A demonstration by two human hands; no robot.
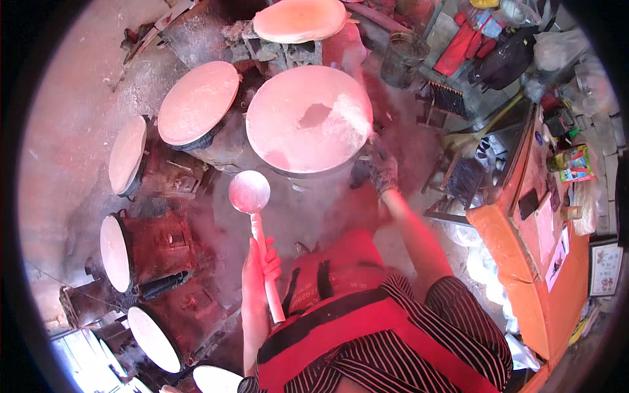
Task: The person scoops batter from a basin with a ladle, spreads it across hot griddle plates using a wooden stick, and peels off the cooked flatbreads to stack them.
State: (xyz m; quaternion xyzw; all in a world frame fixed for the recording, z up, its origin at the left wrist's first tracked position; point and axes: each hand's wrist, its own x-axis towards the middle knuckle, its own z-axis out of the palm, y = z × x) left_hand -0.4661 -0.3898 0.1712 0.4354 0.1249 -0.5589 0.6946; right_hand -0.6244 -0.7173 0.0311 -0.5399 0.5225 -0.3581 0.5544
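Observation:
My left hand (264, 263) is bare and closed around the pale handle of a ladle (249, 191). The ladle's round bowl points away from me, short of a large round pan or lid (290, 118). That pale surface has a dark irregular patch and a bright white area on its right side. On my right hand (383, 164) is a dark knit glove. Its fingertips meet the right rim of the large round piece; blur and steam hide whether they grip it. A red apron (339, 339) covers my front.
Several drum-shaped stoves with pale round tops (199, 105) curve along the left. Another round top (300, 19) lies beyond. A metal bucket (404, 59), a broom (491, 123) and an orange-sided desk (511, 275) with a phone (528, 204) stand right. Steam hangs low.

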